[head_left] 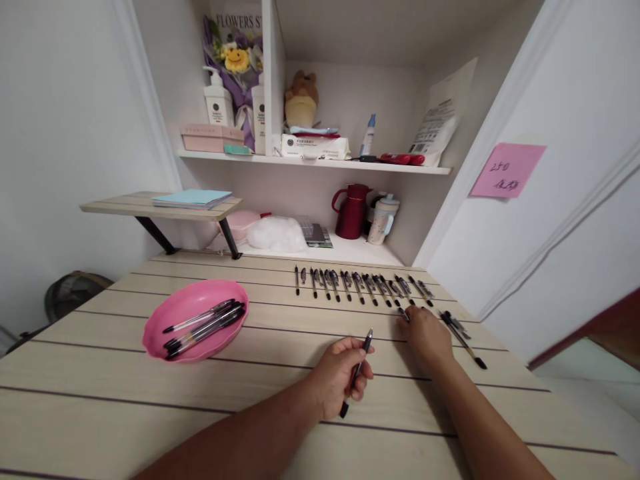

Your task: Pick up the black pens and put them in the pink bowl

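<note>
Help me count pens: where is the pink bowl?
In the head view, the pink bowl sits at the left of the wooden table, holding several pens, left of the left hand.

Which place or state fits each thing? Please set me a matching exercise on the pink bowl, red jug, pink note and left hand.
1 pink bowl; 2 red jug; 3 pink note; 4 left hand
a stuck on the wall; b grips one pen; c on the table, with pens inside; d on the lower shelf
Pairs: 1-c; 2-d; 3-a; 4-b
</note>
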A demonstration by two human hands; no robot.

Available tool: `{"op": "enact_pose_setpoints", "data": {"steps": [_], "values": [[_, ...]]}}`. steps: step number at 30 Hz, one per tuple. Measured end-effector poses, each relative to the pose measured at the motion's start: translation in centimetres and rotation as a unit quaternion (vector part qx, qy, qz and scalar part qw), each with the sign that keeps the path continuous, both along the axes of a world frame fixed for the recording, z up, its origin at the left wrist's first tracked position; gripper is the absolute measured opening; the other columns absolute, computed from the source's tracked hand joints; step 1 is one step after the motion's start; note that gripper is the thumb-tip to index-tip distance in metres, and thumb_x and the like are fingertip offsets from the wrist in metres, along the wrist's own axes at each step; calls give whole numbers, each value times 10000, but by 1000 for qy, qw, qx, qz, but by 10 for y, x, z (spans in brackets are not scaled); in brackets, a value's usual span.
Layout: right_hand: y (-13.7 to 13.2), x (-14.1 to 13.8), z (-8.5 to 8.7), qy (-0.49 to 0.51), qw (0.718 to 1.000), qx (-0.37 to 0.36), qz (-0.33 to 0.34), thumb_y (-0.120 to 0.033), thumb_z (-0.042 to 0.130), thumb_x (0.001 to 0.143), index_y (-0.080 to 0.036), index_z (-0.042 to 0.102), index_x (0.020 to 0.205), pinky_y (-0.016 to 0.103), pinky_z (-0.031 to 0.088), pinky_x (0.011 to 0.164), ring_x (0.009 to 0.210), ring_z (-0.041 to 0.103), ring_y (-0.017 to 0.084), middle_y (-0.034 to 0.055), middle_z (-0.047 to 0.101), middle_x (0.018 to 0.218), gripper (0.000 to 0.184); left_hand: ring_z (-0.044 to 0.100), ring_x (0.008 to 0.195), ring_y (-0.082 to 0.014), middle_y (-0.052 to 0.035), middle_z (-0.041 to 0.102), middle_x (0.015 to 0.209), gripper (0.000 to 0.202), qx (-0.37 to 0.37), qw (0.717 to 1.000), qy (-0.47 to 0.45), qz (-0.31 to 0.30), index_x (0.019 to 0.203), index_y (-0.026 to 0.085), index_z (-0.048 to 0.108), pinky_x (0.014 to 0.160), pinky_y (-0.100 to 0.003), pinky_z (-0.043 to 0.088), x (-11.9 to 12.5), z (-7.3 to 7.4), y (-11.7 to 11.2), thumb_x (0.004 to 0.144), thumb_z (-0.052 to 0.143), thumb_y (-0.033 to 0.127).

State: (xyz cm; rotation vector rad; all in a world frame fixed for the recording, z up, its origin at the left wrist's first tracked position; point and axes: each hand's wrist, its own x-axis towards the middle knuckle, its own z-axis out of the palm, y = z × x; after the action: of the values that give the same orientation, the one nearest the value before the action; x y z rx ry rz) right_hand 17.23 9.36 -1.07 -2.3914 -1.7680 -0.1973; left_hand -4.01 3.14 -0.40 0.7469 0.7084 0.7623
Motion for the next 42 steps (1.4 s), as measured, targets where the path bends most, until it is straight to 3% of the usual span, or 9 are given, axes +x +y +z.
{"op": "enact_pose_setpoints", "data": {"steps": [6,10,14,18,22,29,35,40,42], "values": [[-2,9,14,79,995,63,-7,-318,433,785,-181,637,893,294,377,612,795,601,240,119,656,855,268,356,356,-45,27,516,557,263,-1,1000,8,-3,913,165,513,386,-191,164,-1,4,-1,679,544,278],[-11,-4,37,265,956,122,3,-409,443,762,-175,644,781,276,371,564,652,579,200,81,661,720,309,363,364,-46,31,515,562,270,-3,1000,5,-1,913,167,505,391,-188,165,-1,3,0,673,554,281],[-34,-49,43,546,834,19,80,-523,480,724,-161,599,712,224,337,456,517,526,128,35,627,618,382,361,361,-42,40,512,560,284,3,1000,-4,5,899,176,489,392,-185,171,0,0,0,670,576,318],[-54,-89,29,678,728,-20,98,-554,558,676,-175,507,638,207,325,402,390,484,101,-33,531,455,384,367,352,-43,50,504,553,295,13,1000,-5,19,870,191,454,378,-183,174,2,-2,0,683,587,376],[-59,-100,14,760,637,-1,125,-543,571,690,-193,430,607,216,310,329,282,433,112,-69,440,357,387,354,341,-33,56,496,552,326,27,999,4,24,824,188,442,364,-178,174,4,-4,1,689,595,442],[-59,-96,13,809,572,21,133,-481,606,697,-156,549,763,217,337,336,309,444,90,-42,538,500,337,321,314,-23,61,486,535,312,40,999,27,25,846,186,452,344,-163,139,6,-4,1,713,555,448],[-61,-96,14,796,588,11,144,-454,624,695,-158,509,660,195,308,337,305,418,81,-54,476,414,320,322,311,-24,58,492,546,285,44,998,29,21,841,192,446,337,-162,126,6,-3,1,721,551,428],[-61,-92,16,830,535,-12,154,-501,590,705,-155,567,832,226,354,374,351,461,96,-21,564,542,369,298,298,-25,59,475,526,257,51,998,20,13,844,183,448,336,-169,126,6,-1,-1,747,517,410],[-62,-91,15,828,539,-23,154,-533,551,723,-159,568,816,231,360,376,348,458,102,-23,549,506,387,300,301,-26,56,479,530,253,51,998,20,16,845,181,450,339,-169,122,5,-1,-1,747,513,406]]}}
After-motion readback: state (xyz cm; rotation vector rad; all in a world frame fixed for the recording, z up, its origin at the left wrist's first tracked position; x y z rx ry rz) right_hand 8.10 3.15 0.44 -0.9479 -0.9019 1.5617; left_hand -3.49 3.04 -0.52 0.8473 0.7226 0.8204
